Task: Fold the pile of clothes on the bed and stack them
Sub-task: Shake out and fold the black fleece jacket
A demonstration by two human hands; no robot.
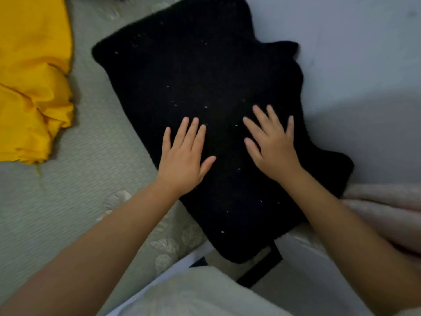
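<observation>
Black knit garment [205, 92], lint-flecked, lay spread at the centre of the bed [79, 179], its far edge against the wall at 1 o'clock. Both hands rested flat on it, gripping nothing: left hand [184, 156] at 7 o'clock of its middle, right hand [273, 147] at 5 o'clock, fingers straight and splayed. Judged step: smoothing before folding; the next move calls for lifting an edge. Yellow cloth [32, 87] lay at 9 o'clock

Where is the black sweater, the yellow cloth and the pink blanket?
black sweater [193, 71]: head view, on its flat upper middle.
yellow cloth [29, 87]: head view, on its crumpled middle folds.
pink blanket [387, 206]: head view, on its folded edge at right.
</observation>
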